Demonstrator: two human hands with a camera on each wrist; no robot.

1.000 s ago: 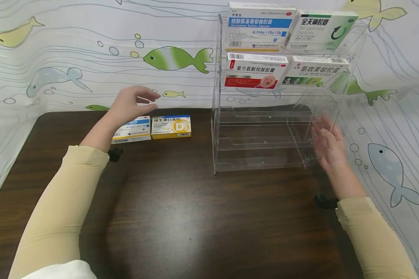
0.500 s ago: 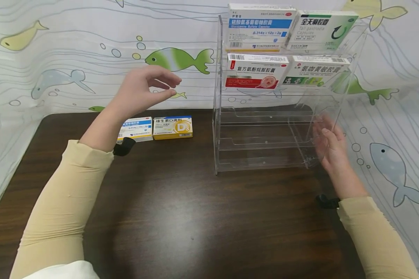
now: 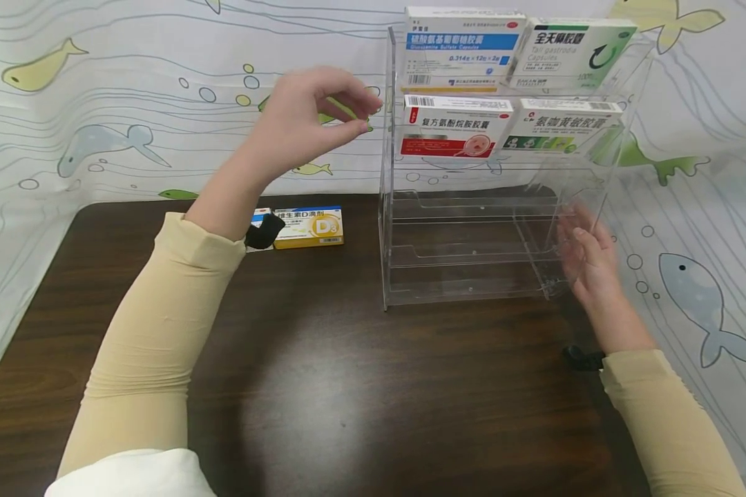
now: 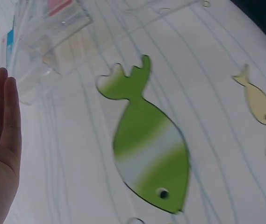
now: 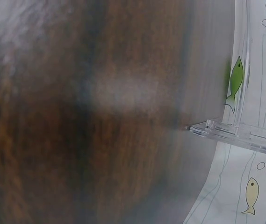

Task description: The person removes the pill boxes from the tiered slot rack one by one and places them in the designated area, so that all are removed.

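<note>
My left hand (image 3: pixel 323 114), fingers loosely bent and nothing between them, hovers left of the upper part of a clear acrylic rack (image 3: pixel 385 228). In the left wrist view its fingers (image 4: pixel 11 112) extend near the rack's side. Against the rack's right side lies my right hand (image 3: pixel 587 259), its fingers partly seen through the clear panel. On the rack's top tier stand a blue-and-white glucosamine capsule box (image 3: pixel 463 52) and a green-and-white capsule box (image 3: pixel 572 55). One tier lower are a red-and-white medicine box (image 3: pixel 456 128) and a white box with a green band (image 3: pixel 559 128).
On the dark wooden table (image 3: pixel 311 359), left of the rack, lies a yellow vitamin D box (image 3: pixel 309 226). A blue-and-white box (image 3: pixel 260 215) beside it is mostly hidden by my left wrist. The lower tiers hold no boxes. A fish-patterned cloth (image 3: pixel 180 90) hangs behind.
My left hand has moved up and to the right, from above the boxes on the table to the rack's upper left side. The right hand has stayed at the rack.
</note>
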